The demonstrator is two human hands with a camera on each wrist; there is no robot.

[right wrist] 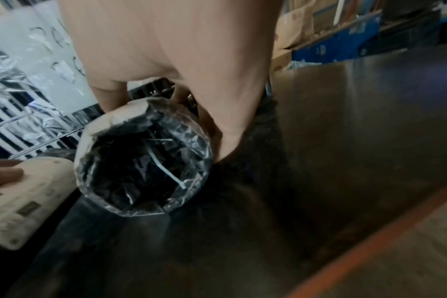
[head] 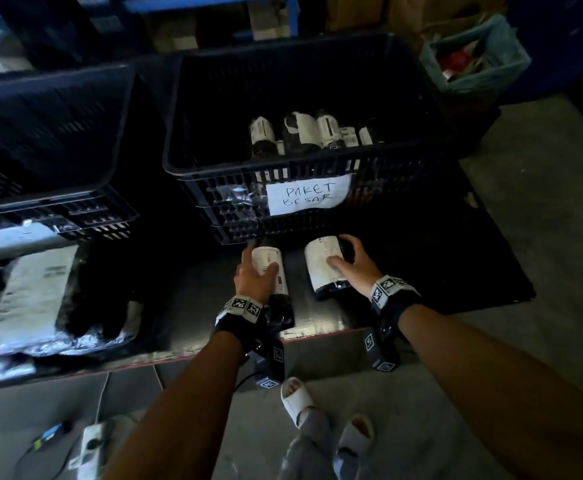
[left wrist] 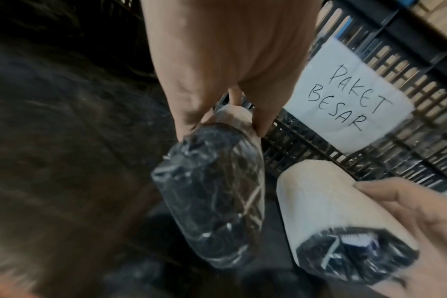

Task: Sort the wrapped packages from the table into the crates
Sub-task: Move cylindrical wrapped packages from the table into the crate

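Two black wrapped roll packages with white labels lie on the dark table (head: 421,271) just in front of the crate marked "PAKET BESAR" (head: 397,181). My left hand (head: 253,271) grips the left package (head: 272,271) (left wrist: 212,193), fingers curled over its far end. My right hand (head: 356,263) grips the right package (head: 323,263) (right wrist: 143,167) (left wrist: 327,219), thumb on the label and fingers round the far side. Several similar labelled packages (head: 304,133) lie inside that crate. Both held packages seem to rest on or just above the table.
A second black crate (head: 40,133) stands at the left, on another crate. Larger flat wrapped parcels (head: 30,299) lie at the table's left. A box lined with a green bag (head: 477,57) stands on the floor at back right. My sandalled feet (head: 321,420) stand below the table's red edge.
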